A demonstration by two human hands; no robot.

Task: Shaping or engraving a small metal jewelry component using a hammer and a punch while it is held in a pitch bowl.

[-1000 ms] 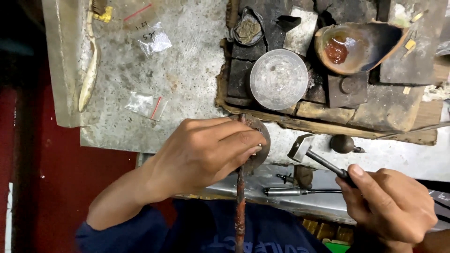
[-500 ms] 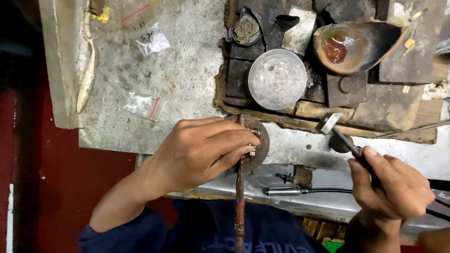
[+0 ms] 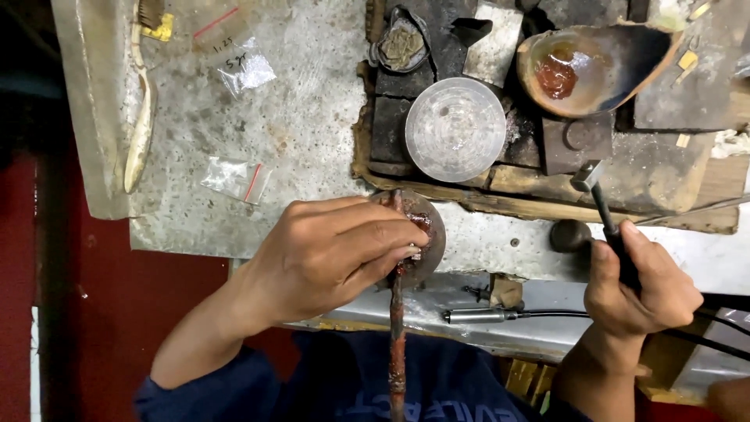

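The left hand curls down over a round dark disc mounted on a rusty rod, its fingertips pinching a tiny pale piece against the disc's face. The disc sits at the near edge of the workbench, just in front of the charred wooden block. The right hand is clenched round the black handle of a small hammer, whose metal head stands raised over the block's near right edge, well apart from the disc. The step in hand looks like the backswing between taps on the held piece; the next blow would call for a short, light stroke landing on the piece and clear of the pinching fingertips.

Compared with a second ago, the hammer has swung from low beside the disc up and away to the right, and the right hand has risen with it; the left hand and disc have barely shifted.

Further out lie a clear round lid, a reddish-stained bowl, small plastic bags on the bench's left part, and a handpiece with cable on the lower ledge
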